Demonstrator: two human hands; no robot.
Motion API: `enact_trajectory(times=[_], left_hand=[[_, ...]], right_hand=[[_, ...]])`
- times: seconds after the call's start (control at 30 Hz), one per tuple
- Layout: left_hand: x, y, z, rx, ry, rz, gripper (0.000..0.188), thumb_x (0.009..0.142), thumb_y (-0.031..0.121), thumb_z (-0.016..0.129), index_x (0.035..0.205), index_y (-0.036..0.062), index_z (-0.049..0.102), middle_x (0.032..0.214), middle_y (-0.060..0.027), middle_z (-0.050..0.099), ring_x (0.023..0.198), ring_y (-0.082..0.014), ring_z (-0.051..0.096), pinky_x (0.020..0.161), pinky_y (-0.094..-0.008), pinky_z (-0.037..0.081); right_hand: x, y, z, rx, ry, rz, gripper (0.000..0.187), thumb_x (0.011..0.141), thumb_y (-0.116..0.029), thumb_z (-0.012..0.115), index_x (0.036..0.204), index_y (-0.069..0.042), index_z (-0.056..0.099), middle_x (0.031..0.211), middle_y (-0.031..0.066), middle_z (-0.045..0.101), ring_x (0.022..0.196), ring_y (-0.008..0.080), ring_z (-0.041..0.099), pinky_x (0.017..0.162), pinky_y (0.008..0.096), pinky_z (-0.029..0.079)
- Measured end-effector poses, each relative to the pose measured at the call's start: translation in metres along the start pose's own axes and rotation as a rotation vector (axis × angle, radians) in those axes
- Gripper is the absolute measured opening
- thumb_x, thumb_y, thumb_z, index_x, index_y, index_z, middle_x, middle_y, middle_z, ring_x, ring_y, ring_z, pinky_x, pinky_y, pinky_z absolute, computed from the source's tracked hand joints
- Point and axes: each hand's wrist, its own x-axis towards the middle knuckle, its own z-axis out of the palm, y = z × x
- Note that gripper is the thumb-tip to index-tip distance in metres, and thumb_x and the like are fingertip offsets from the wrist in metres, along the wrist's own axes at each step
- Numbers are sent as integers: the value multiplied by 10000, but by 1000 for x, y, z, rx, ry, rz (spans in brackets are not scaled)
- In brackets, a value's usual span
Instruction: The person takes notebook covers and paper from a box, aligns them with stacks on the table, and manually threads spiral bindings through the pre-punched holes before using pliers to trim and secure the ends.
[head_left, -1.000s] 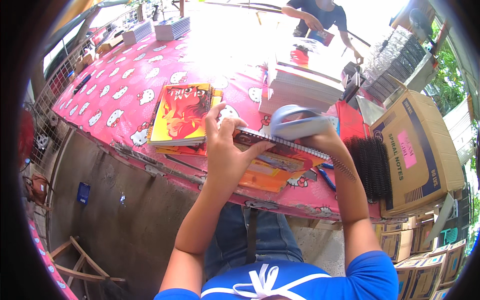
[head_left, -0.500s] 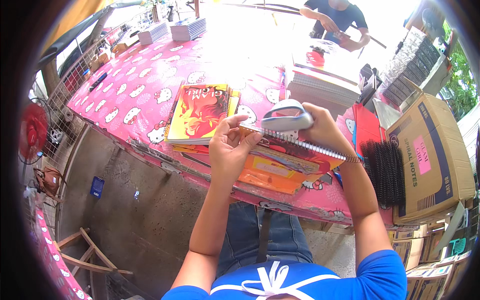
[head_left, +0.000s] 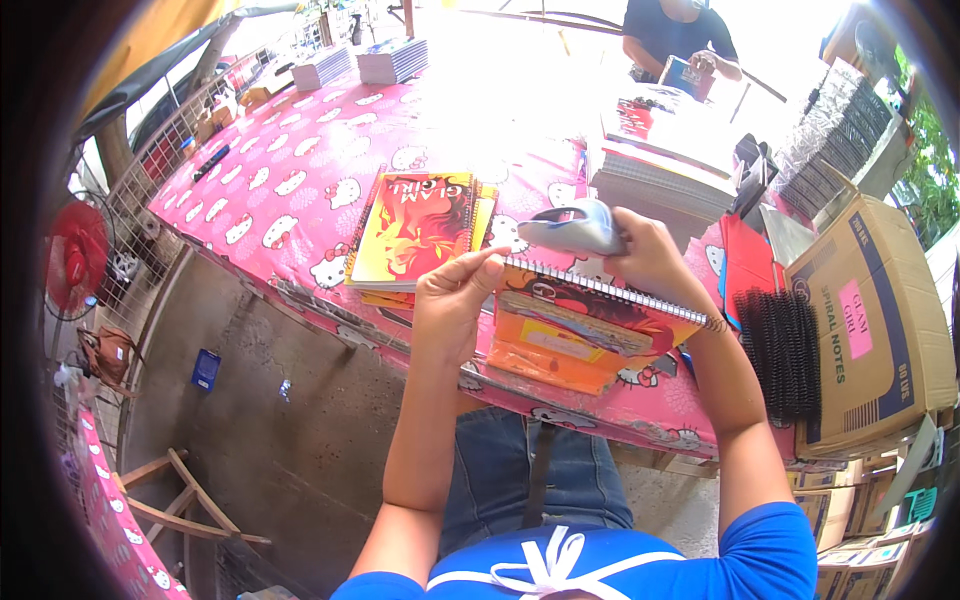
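A spiral-bound notebook [head_left: 655, 318] with a red and yellow cover is held up at the table's near edge, its coil along the top. My left hand [head_left: 448, 305] pinches its left end at the coil between thumb and fingers. In my right hand [head_left: 645, 248] is a grey-white rounded tool with a looped handle [head_left: 572, 228], just above the coil; its exact kind is unclear. Below the notebook, an orange block with a yellow panel [head_left: 545, 365] shows at the table edge. A stack of yellow-red spiral notebooks [head_left: 415, 232] lies left of my hands.
The pink patterned tablecloth [head_left: 300, 150] covers the table. Thick stacks of printed sheets [head_left: 660, 180] stand beyond my right hand. Black plastic coils [head_left: 778, 350] lie beside a cardboard box [head_left: 875, 330] at right. Across the table, another person [head_left: 665, 35] handles a small book.
My left fingers have closed to a pinch at the coil's end. The tool in my right hand has tilted. The other person now holds a book upright. The view has shifted slightly.
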Motion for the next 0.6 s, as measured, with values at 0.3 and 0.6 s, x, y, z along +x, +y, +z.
enact_trajectory(times=[0.3,0.6], left_hand=[[17,5,19,181,-257,249,229,793,-36,715,992,9,612,932,-67,651,870,-104,616,752,-227,509],[-54,104,76,598,31,1405,321,724,13,731,946,-2,500,938,-129,584,741,-214,623,687,-314,561]], right_hand=[[-90,57,5,-165,241,-2,586,736,-256,726,1244,-47,522,1394,220,401,1195,392,488,952,435,439],[-182,71,20,-330,109,315,594,822,-419,645,1322,-133,498,1422,173,390,1342,329,346,1076,627,152]])
